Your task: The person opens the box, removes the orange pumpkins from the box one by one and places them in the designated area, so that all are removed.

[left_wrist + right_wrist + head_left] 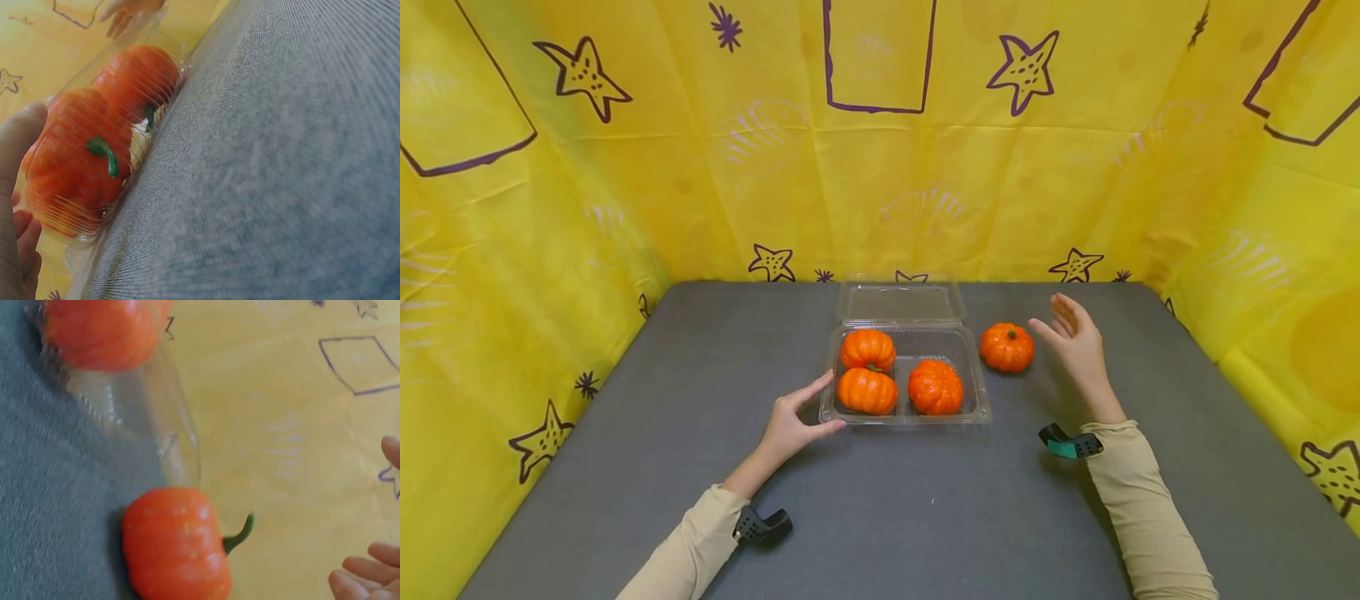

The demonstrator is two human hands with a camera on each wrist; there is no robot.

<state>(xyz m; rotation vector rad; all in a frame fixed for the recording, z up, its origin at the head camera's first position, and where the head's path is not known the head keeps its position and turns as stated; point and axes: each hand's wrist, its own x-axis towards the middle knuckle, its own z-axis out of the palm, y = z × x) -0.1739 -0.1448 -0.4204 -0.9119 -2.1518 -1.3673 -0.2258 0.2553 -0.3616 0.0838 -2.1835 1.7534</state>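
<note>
A clear plastic clamshell container (917, 419) lies open on the table, its lid (901, 302) folded back. Two small orange pumpkins (868, 392) sit in its left half, and a third pumpkin (936, 387) in its right. My left hand (788, 427) spans the container's front left corner, thumb at the front and fingers along the left side; in the left wrist view the thumb (24, 134) rests against the wall. Just right of the container, another pumpkin (1007, 348) with a green stem (240, 534) stands on the table. Beside it my right hand (1081, 350) is raised, fingers spread, holding nothing.
The dark grey table (925, 517) carries the container and the loose pumpkin. Yellow cloth (880, 192) with purple starfish drawings hangs along the back and both sides. Each wrist wears a black band (763, 527) below a beige sleeve (1150, 508).
</note>
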